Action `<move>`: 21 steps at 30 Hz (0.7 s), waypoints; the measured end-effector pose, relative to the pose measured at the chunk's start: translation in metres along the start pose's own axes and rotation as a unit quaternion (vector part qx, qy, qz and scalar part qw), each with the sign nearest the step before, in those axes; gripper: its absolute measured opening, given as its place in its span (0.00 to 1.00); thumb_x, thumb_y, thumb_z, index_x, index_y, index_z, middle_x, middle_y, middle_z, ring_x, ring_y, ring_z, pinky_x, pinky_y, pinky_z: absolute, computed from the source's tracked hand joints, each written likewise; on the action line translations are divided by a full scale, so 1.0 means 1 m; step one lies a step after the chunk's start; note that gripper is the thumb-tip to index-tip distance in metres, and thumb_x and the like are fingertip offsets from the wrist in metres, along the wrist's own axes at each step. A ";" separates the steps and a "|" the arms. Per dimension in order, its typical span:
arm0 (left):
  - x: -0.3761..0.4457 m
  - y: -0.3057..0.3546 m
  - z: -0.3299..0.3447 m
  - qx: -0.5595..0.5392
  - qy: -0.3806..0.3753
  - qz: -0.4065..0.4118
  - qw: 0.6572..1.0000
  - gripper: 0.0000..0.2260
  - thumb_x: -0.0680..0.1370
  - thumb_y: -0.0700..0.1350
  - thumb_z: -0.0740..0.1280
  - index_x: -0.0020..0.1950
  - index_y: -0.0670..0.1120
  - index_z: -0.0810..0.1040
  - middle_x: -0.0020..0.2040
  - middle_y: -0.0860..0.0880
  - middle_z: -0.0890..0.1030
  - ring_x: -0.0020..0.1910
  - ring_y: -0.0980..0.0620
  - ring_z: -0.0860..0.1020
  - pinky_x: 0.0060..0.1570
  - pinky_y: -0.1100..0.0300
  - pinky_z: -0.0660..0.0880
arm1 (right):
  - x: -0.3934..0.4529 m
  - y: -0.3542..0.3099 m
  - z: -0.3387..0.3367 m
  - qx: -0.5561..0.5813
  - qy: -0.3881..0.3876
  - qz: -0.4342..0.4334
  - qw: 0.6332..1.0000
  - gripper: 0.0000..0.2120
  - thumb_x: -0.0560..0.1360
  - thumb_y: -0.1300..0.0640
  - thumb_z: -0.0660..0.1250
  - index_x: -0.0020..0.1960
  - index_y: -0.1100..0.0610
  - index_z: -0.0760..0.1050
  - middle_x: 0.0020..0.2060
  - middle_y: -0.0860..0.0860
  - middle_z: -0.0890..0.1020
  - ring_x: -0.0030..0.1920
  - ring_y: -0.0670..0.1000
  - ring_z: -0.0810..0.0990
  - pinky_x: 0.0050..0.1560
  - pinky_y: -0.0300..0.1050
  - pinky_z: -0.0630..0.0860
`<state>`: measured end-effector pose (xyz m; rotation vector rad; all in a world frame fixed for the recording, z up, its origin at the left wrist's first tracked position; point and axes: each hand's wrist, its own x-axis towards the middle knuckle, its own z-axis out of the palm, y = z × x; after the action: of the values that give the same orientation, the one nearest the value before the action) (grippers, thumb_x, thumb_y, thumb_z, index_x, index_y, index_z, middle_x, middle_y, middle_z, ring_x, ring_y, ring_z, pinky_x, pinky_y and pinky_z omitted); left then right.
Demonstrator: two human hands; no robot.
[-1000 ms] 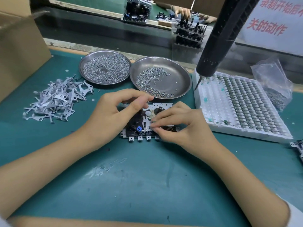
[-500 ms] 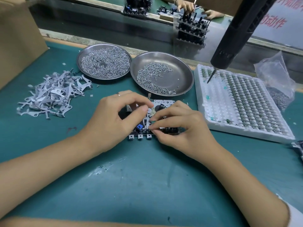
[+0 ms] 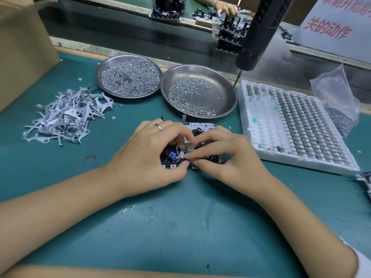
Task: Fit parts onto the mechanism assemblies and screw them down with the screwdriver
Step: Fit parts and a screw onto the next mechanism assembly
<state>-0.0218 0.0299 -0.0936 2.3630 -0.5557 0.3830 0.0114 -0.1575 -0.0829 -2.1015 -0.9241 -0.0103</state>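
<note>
Head cam looks down on a green mat w/ both hands working over one mechanism, a flat metal plate w/ black parts and a small blue piece, lying at mat centre just in front of the two steel dishes. Left hand covers its left half, fingers curled, thumb and fingertips pressed on the parts near the blue piece; a ring sits on one finger. Right hand covers the right half, thumb and forefinger pinched together on a tiny part at the plate's front edge, right beside the left thumb tip; what the part is, can't tell, too small. Fingertips of both hands nearly meet over the plate. Screwdriver, black, hangs tilted above the bench at upper right, tip over the far corner of the white tray, touched by neither hand. Tray holds rows of small grey parts, mostly on its right side. Left dish is heaped w/ small screws; right dish has a thinner scatter of screws. Pile of flat grey metal levers lies to the left, a cardboard box behind it. Clear plastic bag sits past the tray, far right.
</note>
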 end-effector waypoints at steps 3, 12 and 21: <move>-0.001 0.000 0.001 -0.007 0.006 0.001 1.000 0.16 0.67 0.53 0.65 0.52 0.50 0.77 0.42 0.58 0.77 0.43 0.59 0.72 0.51 0.61 0.66 | 0.000 -0.001 -0.002 0.021 0.006 0.027 0.999 0.12 0.67 0.66 0.76 0.49 0.56 0.84 0.44 0.47 0.84 0.46 0.47 0.77 0.51 0.34 0.69; -0.001 -0.002 0.001 -0.021 0.009 -0.009 1.000 0.14 0.67 0.50 0.69 0.52 0.50 0.78 0.41 0.61 0.78 0.44 0.61 0.72 0.54 0.66 0.65 | -0.001 -0.003 -0.003 0.066 0.005 0.048 0.997 0.08 0.68 0.69 0.75 0.44 0.59 0.85 0.43 0.50 0.83 0.45 0.46 0.76 0.48 0.34 0.68; 0.002 -0.003 -0.002 -0.042 0.002 0.011 0.999 0.10 0.68 0.50 0.71 0.47 0.48 0.83 0.41 0.56 0.82 0.44 0.53 0.77 0.53 0.51 0.71 | 0.008 -0.010 -0.015 0.051 0.375 0.013 0.925 0.12 0.73 0.64 0.66 0.55 0.55 0.77 0.42 0.52 0.76 0.44 0.49 0.75 0.48 0.44 0.72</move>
<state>-0.0190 0.0325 -0.0933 2.2777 -0.5867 0.3667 0.0158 -0.1593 -0.0634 -1.7784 -0.4129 -0.6904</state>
